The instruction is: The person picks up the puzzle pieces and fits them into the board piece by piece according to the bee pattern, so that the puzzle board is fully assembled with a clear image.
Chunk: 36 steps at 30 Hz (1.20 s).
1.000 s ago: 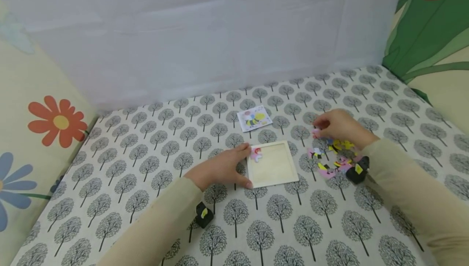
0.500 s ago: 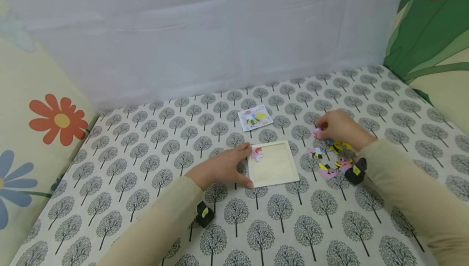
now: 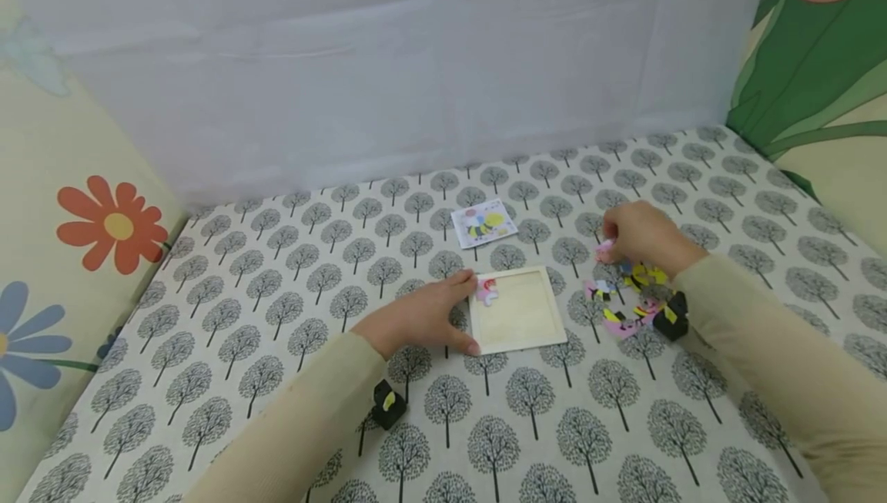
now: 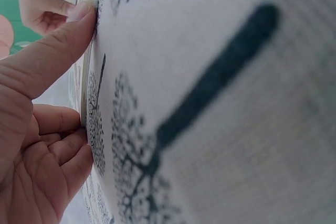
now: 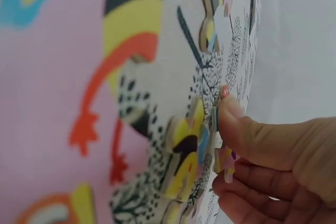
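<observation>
Pink puzzle piece [image 3: 605, 247]: probably light and stiff; grip by its edges. My right hand [image 3: 647, 235] pinches it near loose pieces [image 3: 620, 324]; my left hand [image 3: 424, 316], spread, touches the tray [image 3: 521, 312].

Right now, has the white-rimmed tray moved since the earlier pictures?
No; in the head view, the tray sits in the same spot against the printed tree just below it.

There are 2 grips [image 3: 428, 316] [image 3: 644, 235], 1 tray [image 3: 523, 314], 1 card [image 3: 484, 223], 2 black devices [image 3: 389, 408] [image 3: 672, 318] and puzzle pieces [image 3: 617, 326] too overlapped to count.
</observation>
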Each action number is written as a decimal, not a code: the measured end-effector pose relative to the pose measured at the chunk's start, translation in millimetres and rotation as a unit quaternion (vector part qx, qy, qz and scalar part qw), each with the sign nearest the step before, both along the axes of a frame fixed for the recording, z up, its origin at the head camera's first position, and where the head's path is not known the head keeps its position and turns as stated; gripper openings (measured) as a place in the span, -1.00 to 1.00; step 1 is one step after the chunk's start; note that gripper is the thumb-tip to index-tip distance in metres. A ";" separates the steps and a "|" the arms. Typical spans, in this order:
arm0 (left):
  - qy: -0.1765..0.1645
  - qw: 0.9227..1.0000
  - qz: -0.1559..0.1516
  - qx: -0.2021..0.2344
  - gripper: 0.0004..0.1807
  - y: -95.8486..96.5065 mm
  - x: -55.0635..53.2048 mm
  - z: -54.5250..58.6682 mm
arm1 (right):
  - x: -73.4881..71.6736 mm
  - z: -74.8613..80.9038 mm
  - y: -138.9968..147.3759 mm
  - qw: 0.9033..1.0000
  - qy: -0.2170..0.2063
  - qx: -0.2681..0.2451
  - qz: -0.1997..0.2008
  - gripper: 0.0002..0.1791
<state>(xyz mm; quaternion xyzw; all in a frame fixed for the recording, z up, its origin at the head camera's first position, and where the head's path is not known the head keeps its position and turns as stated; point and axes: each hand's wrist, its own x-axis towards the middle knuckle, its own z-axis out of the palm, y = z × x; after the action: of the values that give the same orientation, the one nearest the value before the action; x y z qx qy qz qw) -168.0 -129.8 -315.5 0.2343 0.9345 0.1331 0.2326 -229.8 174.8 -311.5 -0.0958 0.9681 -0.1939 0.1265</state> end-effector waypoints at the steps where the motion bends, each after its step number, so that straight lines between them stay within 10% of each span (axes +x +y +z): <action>1: 0.000 1.000 0.000 -0.001 0.12 0.3 0.1 0.1 | 0.0 0.2 0.2 1.000 -0.001 -0.001 0.000 -0.81; 14: 0.003 1.000 0.004 -0.006 0.13 -0.5 0.0 -1.8 | 0.9 -1.9 8.2 0.998 0.053 -0.035 0.010 -0.90; 36: 0.001 1.000 0.001 0.000 0.12 0.8 -1.4 -5.2 | -1.5 -1.7 27.6 0.982 -0.047 -0.175 -0.044 -0.83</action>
<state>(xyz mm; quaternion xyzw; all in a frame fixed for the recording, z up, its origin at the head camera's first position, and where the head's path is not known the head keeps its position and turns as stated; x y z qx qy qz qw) -169.3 -129.0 -320.7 0.2336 0.9350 0.1334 0.2310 -231.3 202.5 -313.2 -0.0644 0.9155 -0.3699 0.1445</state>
